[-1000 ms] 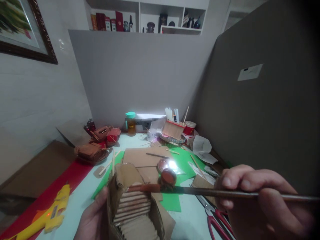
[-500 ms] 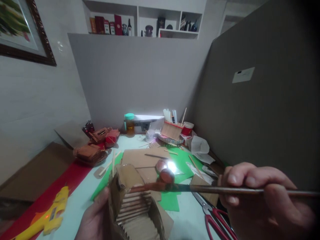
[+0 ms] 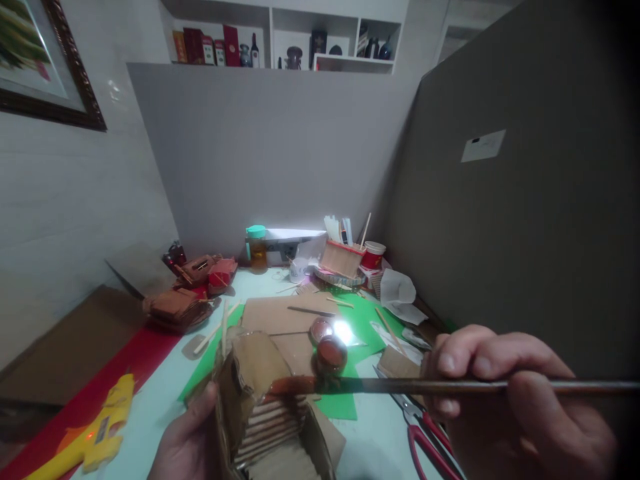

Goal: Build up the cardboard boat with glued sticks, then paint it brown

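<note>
My left hand [image 3: 186, 433] grips the left side of a cardboard model [image 3: 257, 360] with a small flight of stairs; most of its fingers are hidden behind the model. In my right hand [image 3: 510, 400] a long paintbrush [image 3: 400, 385] lies level, pinched between thumb and fingers. Its reddish-brown bristles touch the top of the stairs. Just beyond the brush stands a small round pot of reddish-brown paint [image 3: 331, 355], with a round lid-like piece [image 3: 321, 330] next to it. Red-handled scissors [image 3: 425, 433] lie under my right hand.
A yellow glue gun [image 3: 103, 427] with a lit orange light lies at left. Brown painted pieces [image 3: 177, 308] sit on a red strip [image 3: 125, 373]. Green sheets [image 3: 367, 320], cardboard and sticks cover the middle. Farther back stand a jar [image 3: 257, 250], a wooden holder [image 3: 343, 259] and a red cup [image 3: 373, 255].
The paintbrush and my right hand have shifted slightly left, and the bristles sit a little lower on the model. The whole view has moved slightly.
</note>
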{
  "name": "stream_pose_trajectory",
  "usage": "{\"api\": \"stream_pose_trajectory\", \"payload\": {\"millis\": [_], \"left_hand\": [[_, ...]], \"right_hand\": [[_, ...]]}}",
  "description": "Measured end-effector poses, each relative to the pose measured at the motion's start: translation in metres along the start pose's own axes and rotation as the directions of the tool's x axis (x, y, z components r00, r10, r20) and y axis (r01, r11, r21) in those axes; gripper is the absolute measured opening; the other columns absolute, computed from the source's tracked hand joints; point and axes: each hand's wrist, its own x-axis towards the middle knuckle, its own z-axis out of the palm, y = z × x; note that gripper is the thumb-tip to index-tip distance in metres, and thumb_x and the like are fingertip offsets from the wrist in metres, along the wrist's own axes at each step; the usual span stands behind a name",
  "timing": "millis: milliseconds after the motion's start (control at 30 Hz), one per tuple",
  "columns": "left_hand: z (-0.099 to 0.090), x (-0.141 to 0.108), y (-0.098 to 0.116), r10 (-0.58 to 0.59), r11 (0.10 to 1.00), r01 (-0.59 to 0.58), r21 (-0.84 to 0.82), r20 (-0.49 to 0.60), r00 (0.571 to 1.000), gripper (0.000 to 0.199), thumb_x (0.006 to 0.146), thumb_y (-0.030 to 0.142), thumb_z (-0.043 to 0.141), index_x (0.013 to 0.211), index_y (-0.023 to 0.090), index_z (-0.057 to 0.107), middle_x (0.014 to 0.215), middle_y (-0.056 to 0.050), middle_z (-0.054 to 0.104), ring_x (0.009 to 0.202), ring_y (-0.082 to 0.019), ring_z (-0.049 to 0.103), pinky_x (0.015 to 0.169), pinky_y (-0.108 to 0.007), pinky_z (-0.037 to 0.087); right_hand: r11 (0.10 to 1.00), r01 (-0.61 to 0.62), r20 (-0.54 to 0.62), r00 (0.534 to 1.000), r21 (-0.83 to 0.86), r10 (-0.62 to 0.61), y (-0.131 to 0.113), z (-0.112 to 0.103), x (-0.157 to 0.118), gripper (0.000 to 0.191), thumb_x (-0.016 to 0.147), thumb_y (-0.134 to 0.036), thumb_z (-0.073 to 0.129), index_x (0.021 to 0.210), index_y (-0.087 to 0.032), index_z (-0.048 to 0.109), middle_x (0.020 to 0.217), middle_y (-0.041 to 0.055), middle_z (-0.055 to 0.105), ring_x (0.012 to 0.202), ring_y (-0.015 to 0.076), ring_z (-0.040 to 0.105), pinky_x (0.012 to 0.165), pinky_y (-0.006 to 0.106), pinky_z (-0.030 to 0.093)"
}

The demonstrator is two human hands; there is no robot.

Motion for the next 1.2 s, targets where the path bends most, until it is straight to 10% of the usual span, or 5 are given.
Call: {"api": "stream_pose_trajectory", "payload": {"millis": [500, 800, 967, 1067, 1200], "left_hand": [[-0.021, -0.01, 0.008, 0.049, 0.997, -0.045, 0.058, -0.07, 0.996, 0.039, 0.099, 0.036, 0.058, 0.12, 0.009, 0.077, 0.121, -0.02, 0.077, 0.117, -0.036, 0.073, 0.104, -0.048, 0.057], [0.013, 0.009, 0.0, 0.183, 0.983, -0.183, -0.009, 0.067, 0.981, 0.028, 0.097, 0.019, 0.061, 0.118, 0.018, 0.079, 0.112, -0.013, 0.081, 0.103, -0.03, 0.079, 0.098, -0.037, 0.06], [0.014, 0.007, -0.004, 0.193, 0.981, -0.19, 0.036, -0.197, 0.961, 0.024, 0.091, 0.013, 0.068, 0.111, 0.018, 0.08, 0.114, -0.015, 0.079, 0.105, -0.03, 0.078, 0.095, -0.039, 0.061], [0.01, 0.005, -0.005, 0.226, 0.974, -0.19, 0.124, -0.422, 0.878, 0.03, 0.086, 0.013, 0.074, 0.116, 0.015, 0.078, 0.128, -0.021, 0.07, 0.115, -0.037, 0.072, 0.098, -0.05, 0.059], [0.009, 0.006, -0.006, 0.254, 0.966, -0.217, 0.139, -0.36, 0.898, 0.031, 0.088, 0.011, 0.07, 0.118, 0.017, 0.077, 0.129, -0.02, 0.069, 0.114, -0.037, 0.073, 0.099, -0.052, 0.058]], "right_hand": [[0.998, -0.064, -0.094, 0.994, -0.023, 0.062, -0.006, 0.002, 0.004, 0.016, 0.093, -0.037, 0.069, 0.083, -0.024, 0.07, 0.081, 0.0032, 0.061, 0.065, 0.0145, 0.059, 0.053, 0.026, 0.053], [0.998, 0.043, 0.014, 0.999, 0.047, -0.044, 0.002, -0.011, 0.01, 0.016, 0.095, -0.035, 0.064, 0.086, -0.023, 0.071, 0.078, 0.0027, 0.061, 0.052, 0.0118, 0.052, 0.047, 0.03, 0.048], [0.999, 0.035, 0.047, 0.998, 0.004, -0.035, -0.001, -0.006, 0.003, 0.019, 0.099, -0.037, 0.059, 0.087, -0.024, 0.068, 0.08, 0.0015, 0.06, 0.053, 0.0114, 0.052, 0.052, 0.031, 0.048], [0.999, 0.034, 0.043, 0.999, -0.003, -0.034, -0.002, -0.003, 0.0, 0.02, 0.099, -0.037, 0.058, 0.087, -0.025, 0.068, 0.079, 0.0024, 0.058, 0.051, 0.0119, 0.05, 0.05, 0.032, 0.047], [1.0, 0.024, 0.02, 1.0, -0.003, -0.024, 0.001, -0.001, -0.002, 0.019, 0.098, -0.034, 0.058, 0.086, -0.025, 0.069, 0.08, 0.004, 0.057, 0.053, 0.0132, 0.051, 0.048, 0.031, 0.048]]}}
